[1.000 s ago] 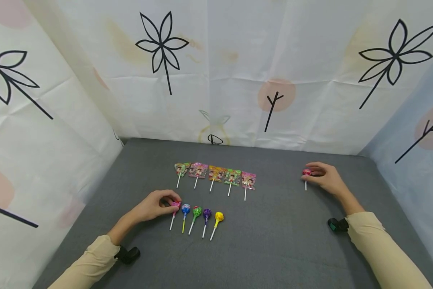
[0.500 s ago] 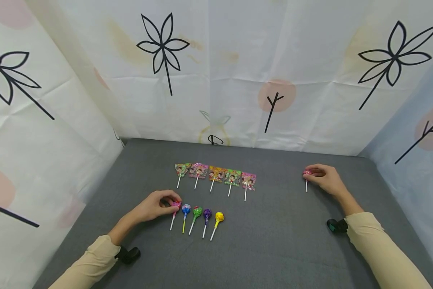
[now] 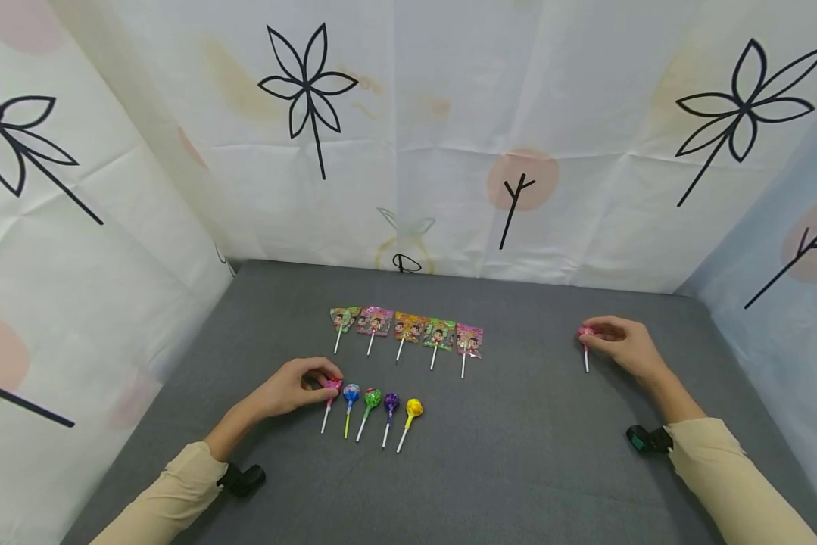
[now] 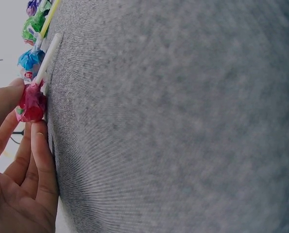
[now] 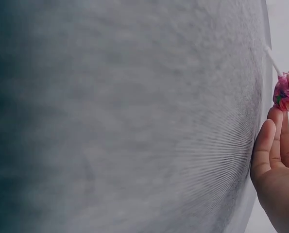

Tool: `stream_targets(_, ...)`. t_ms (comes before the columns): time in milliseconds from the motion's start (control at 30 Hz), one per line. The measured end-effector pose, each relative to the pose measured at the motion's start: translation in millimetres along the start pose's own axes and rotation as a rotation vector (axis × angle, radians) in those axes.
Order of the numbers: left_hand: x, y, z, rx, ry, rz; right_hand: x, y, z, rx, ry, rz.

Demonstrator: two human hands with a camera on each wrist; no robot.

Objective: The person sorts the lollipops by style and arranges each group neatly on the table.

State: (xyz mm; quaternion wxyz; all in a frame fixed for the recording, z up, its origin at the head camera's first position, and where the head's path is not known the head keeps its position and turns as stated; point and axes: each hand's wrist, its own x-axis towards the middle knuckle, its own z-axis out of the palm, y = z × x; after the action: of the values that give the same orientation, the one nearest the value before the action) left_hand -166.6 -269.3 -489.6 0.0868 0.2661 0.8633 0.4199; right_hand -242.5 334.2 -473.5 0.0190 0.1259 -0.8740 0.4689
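My left hand (image 3: 292, 390) pinches the wrapped head of a pink lollipop (image 4: 32, 104) between thumb and fingers, at the left end of the near row. Beside it lie a blue lollipop (image 3: 350, 395), a green lollipop (image 3: 372, 400), a purple lollipop (image 3: 391, 403) and a yellow lollipop (image 3: 413, 409), sticks toward me. Far to the right, my right hand (image 3: 622, 344) grips a pink-red lollipop (image 5: 285, 95) by its head, thumb on one side and fingers on the other. That lollipop's white stick (image 3: 587, 359) points toward me; part of its head is hidden by the fingers.
Behind the near row, several flat-packed lollipops (image 3: 408, 328) in green, pink and orange wrappers lie in a line. All rest on a grey cloth-covered table (image 3: 503, 439). White patterned curtains (image 3: 449, 113) enclose its back and sides.
My right hand has shifted slightly toward me and to the right with its lollipop. The left hand and the lollipops on the table stay where they were.
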Motion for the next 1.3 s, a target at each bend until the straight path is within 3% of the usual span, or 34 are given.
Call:
stream_targets(467, -0.8, 3.0, -0.3, 0.009, 0.001, -0.003, -20.8, -10.1, 9.7, 0.081, -0.006, 0.005)
stream_targets(1300, -0.9, 2.7, 0.3, 0.007, 0.006, 0.008, -52.2, -64.7, 83.1, 0.352, -0.203, -0.024)
